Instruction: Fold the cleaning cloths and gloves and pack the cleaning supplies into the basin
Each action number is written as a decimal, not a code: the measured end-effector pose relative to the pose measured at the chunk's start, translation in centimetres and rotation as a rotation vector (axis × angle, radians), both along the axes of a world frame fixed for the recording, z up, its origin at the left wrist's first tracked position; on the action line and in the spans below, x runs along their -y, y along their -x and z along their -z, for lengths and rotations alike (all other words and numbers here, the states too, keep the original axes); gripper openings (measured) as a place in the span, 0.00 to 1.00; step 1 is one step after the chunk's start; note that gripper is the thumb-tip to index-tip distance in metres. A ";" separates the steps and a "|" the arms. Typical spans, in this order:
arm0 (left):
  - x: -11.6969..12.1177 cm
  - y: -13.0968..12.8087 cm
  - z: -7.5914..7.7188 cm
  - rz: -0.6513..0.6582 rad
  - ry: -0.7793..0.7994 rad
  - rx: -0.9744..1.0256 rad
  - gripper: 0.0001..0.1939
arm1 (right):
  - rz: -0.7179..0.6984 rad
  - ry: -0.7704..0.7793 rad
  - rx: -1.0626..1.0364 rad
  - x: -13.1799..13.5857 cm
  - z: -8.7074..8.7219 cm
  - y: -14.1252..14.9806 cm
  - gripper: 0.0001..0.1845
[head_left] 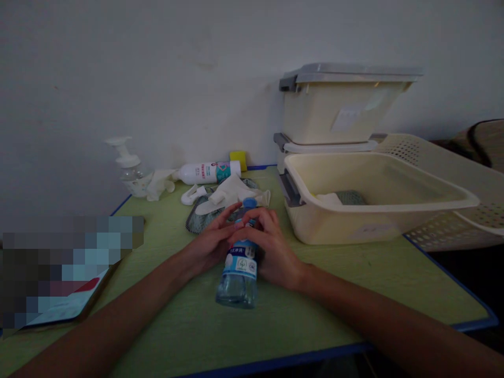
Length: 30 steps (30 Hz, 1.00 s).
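Observation:
A clear plastic water bottle point(239, 273) with a blue-and-white label and a blue cap stands on the green table point(315, 299), leaning slightly away from me. My left hand point(212, 239) wraps its upper part from the left, fingers curled near the cap. On the other side, my right hand point(271, 252) grips the bottle's shoulder, its fingertips meeting the left hand's at the neck.
White gloves point(232, 194) lie on a grey cloth behind the bottle. A white spray bottle point(207, 172) lies on its side near a yellow sponge point(238, 158) and a pump bottle point(128, 165). Cream bins point(370, 210) and a perforated basket point(452, 178) fill the right. A blurred flat object sits left.

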<state>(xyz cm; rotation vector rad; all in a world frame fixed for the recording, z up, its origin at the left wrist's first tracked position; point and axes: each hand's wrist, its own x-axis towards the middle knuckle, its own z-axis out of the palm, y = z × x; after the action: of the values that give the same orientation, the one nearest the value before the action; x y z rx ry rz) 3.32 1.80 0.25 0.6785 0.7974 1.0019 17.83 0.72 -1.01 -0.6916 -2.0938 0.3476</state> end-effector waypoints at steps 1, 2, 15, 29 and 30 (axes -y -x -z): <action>-0.1 0.1 0.2 0.004 -0.012 -0.004 0.29 | -0.010 0.000 -0.007 0.0 0.0 0.0 0.12; -0.2 0.2 0.4 0.012 -0.031 -0.008 0.28 | -0.021 0.004 -0.013 0.0 0.0 0.1 0.13; -1.0 0.8 -0.1 -0.179 -0.183 0.014 0.32 | -0.017 0.353 -0.239 -1.1 0.1 -0.2 0.16; -1.2 0.8 -0.1 -0.195 -0.304 -0.008 0.24 | -0.417 0.779 -0.324 -0.4 0.0 0.2 0.53; -1.1 0.8 -0.1 -0.192 -0.299 -0.004 0.25 | -0.427 0.784 -0.331 -0.4 0.1 0.2 0.53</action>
<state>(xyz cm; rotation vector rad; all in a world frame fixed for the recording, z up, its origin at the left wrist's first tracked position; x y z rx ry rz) 2.57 2.95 0.33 0.8715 0.7319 1.3108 17.67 1.09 -1.09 -0.5531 -1.7364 1.4663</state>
